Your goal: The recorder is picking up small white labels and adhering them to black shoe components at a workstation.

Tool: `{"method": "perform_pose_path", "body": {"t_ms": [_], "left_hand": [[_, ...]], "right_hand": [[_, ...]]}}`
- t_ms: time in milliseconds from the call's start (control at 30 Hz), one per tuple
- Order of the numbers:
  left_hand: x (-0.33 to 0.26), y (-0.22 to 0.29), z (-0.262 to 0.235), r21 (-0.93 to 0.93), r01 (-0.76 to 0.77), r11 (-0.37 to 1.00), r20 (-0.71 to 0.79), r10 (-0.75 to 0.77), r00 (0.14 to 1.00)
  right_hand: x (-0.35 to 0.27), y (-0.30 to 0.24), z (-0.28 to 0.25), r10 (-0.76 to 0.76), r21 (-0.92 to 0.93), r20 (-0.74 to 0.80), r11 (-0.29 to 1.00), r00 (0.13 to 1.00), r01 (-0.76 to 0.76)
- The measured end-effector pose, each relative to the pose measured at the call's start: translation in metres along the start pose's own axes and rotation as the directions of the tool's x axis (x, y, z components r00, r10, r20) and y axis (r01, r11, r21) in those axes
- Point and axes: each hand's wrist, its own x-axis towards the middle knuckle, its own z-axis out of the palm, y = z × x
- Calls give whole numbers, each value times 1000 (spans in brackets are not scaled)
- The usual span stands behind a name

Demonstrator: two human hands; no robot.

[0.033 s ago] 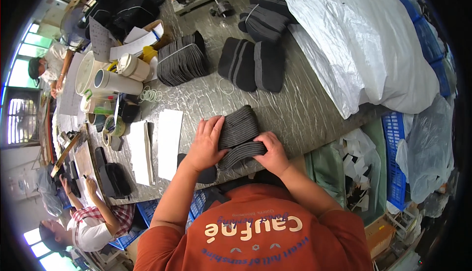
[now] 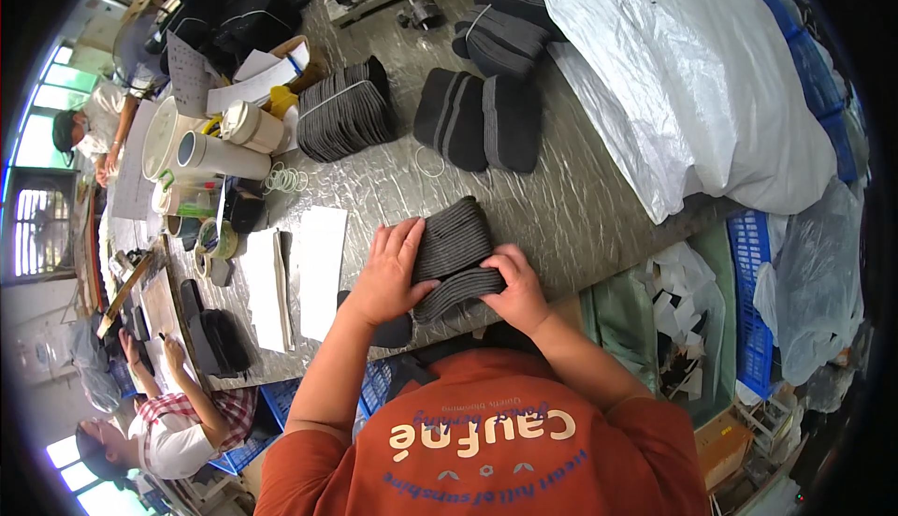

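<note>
Both hands, left (image 2: 388,277) and right (image 2: 513,287), closed their grip around the stack of grey insoles (image 2: 454,254) on the counter (image 2: 580,207); squaring its edges evenly would have kept it tidy.

Bright daylight, heavy fisheye edge distortion

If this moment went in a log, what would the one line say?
left hand: pressing on stack of dark ribbed pieces | right hand: gripping stack's near edge | stack: on grey table

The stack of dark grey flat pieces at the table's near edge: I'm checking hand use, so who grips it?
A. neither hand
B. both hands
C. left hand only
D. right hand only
B: the left hand and right hand both clasp the stack of dark grey flat pieces, one on each side.
</note>
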Motion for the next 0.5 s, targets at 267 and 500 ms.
{"method": "perform_pose_path", "body": {"t_ms": [267,500], "left_hand": [[-1,19,-4,149,42,988,132,-62,989],[-2,21,4,166,98,981,112,-118,987]], "right_hand": [[37,17,-18,-102,205,-20,973,995,104],[84,4,-17,-71,399,273,916,959,-46]]}}
